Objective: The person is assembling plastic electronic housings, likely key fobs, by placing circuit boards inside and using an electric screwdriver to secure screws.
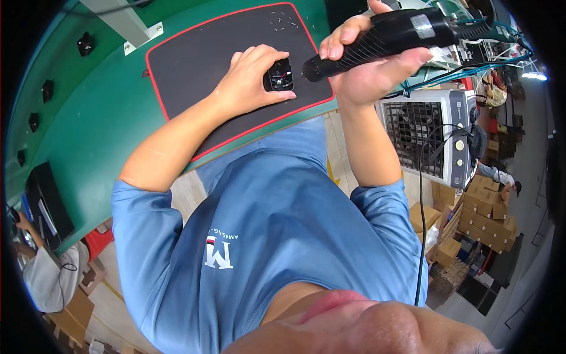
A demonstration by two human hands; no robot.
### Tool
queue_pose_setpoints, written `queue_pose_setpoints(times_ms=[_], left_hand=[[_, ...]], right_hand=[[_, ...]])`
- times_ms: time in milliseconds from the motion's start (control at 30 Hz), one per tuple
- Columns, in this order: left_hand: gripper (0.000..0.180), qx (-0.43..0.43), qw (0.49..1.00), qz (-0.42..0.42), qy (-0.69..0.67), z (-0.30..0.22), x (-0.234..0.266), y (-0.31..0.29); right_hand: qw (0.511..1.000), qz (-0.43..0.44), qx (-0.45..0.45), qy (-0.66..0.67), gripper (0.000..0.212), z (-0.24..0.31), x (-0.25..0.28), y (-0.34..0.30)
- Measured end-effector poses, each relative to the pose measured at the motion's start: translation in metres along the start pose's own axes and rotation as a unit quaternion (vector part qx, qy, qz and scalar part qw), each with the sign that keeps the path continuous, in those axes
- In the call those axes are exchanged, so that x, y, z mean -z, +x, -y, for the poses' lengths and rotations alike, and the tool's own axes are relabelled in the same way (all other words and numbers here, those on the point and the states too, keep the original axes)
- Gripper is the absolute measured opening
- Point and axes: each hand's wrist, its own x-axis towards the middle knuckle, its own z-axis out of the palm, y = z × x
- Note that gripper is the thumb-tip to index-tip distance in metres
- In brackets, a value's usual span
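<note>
Holding a small black case (281,75) over a red-edged black mat (200,76) at twelve o'clock, between thumb and fingers of the left hand (250,81). Gripping a black electric screwdriver (395,36) at one o'clock in the right hand (370,82), pointed toward the case. Showing small pale pieces (285,25) scattered beyond, at twelve o'clock.

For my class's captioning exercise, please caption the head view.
On a red-edged mat, the left hand holds a black case while the right hand points a driver toward it.
</note>
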Motion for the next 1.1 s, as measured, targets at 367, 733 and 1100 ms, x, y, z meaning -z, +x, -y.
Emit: queue_pose_setpoints(times_ms=[367,733,1100], left_hand=[[0.074,0.008,1.000,0.006,-0.015,0.000,0.001,-0.001],[0.070,0.000,1.000,-0.004,-0.023,0.001,0.003,0.003],[0.067,0.014,0.999,0.011,-0.026,0.000,0.004,0.005]], right_hand=[[0.999,0.002,-0.021,-0.032,0.089,-0.018,0.004,-0.009],[0.994,0.099,-0.031,0.034,0.103,-0.023,0.020,-0.010],[0.996,0.078,-0.033,0.002,0.103,-0.029,0.017,-0.016]])
